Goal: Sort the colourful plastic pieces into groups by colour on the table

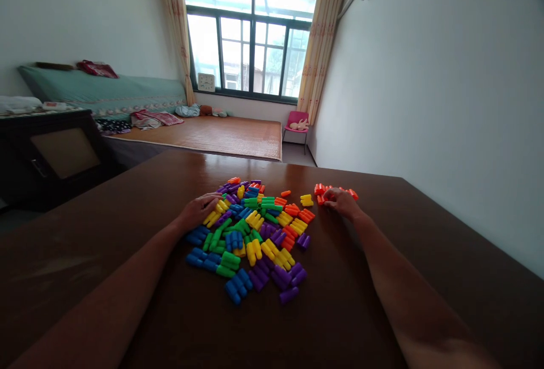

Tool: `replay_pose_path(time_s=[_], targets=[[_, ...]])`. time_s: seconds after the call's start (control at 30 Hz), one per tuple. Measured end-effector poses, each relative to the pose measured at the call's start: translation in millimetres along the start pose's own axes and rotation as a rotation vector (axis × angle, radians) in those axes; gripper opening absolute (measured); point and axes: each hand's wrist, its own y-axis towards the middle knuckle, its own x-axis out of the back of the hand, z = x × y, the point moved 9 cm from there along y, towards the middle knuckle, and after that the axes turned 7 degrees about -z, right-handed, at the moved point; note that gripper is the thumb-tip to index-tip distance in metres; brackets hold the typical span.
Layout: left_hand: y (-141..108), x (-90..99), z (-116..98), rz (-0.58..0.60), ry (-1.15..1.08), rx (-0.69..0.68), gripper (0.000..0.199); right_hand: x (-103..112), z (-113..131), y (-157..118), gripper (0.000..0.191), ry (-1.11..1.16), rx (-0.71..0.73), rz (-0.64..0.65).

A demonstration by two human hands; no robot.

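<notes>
A heap of plastic building blocks in blue, green, yellow, purple, orange and red lies on the dark brown table. My left hand rests palm down on the heap's left edge, fingers over yellow and purple pieces. Off to the right, apart from the heap, sits a small group of red-orange blocks. My right hand lies on that group, fingers curled over the pieces; whether it grips one is unclear. A lone yellow block sits between the heap and the red group.
Beyond the table's far edge there is a low wooden platform, a green bed, a dark cabinet at the left and a pink chair by the window. A white wall runs along the right.
</notes>
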Motion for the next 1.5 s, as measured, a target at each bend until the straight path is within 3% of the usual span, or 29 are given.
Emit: replay_pose_path(time_s=[0.13, 0.27, 0.37, 0.5, 0.63, 0.7, 0.8, 0.9, 1.0, 1.23, 1.37, 1.43, 1.5], targets=[[-1.2, -0.2, -0.3, -0.001, 0.009, 0.012, 0.060, 7.7, 26.9, 1.8, 0.014, -0.012, 0.035, -0.045], [-1.5, -1.0, -0.1, -0.003, 0.007, 0.001, 0.059, -14.6, 83.9, -6.7, 0.020, 0.153, 0.169, 0.143], [-1.6, -1.5, 1.8, -0.004, -0.005, 0.013, 0.058, -33.8, 122.4, -18.8, 0.025, 0.140, 0.297, 0.206], [-2.1, -1.0, 2.1, -0.011, -0.008, 0.020, 0.058, -43.0, 143.8, -26.2, 0.027, 0.164, 0.356, 0.204], [-2.4, -2.2, 2.2, 0.000, -0.009, 0.011, 0.058, -20.9, 119.9, -14.3, 0.033, 0.315, 0.212, 0.208], [-1.9, -2.2, 3.3, -0.004, -0.013, 0.010, 0.057, -1.6, 86.0, -4.9, 0.034, 0.293, 0.067, 0.172], [-1.0, -2.4, 5.1, -0.005, -0.011, 0.008, 0.057, 23.1, 26.0, 0.5, 0.032, 0.061, -0.129, 0.116], [-0.4, -2.4, 5.2, -0.001, 0.004, 0.002, 0.058, 26.9, -15.2, -4.7, 0.027, -0.168, -0.237, 0.143], [-0.5, -2.0, 3.6, 0.000, 0.013, -0.002, 0.059, 18.9, -32.3, -10.8, 0.024, -0.219, -0.324, 0.158], [-1.8, -0.9, 0.9, -0.014, 0.014, 0.008, 0.058, 10.8, -21.7, -6.6, 0.023, -0.153, -0.268, 0.174], [-1.8, -1.4, 1.5, -0.014, 0.012, -0.001, 0.056, 24.3, 16.2, -1.6, 0.019, -0.199, -0.144, 0.080], [-1.3, -0.2, 1.3, -0.024, 0.007, -0.020, 0.057, 14.7, 46.1, -5.0, 0.023, -0.096, -0.076, 0.169], [-0.7, 2.0, 0.4, -0.037, -0.001, -0.039, 0.058, -7.1, 72.7, -16.0, 0.031, -0.021, -0.041, 0.368]])
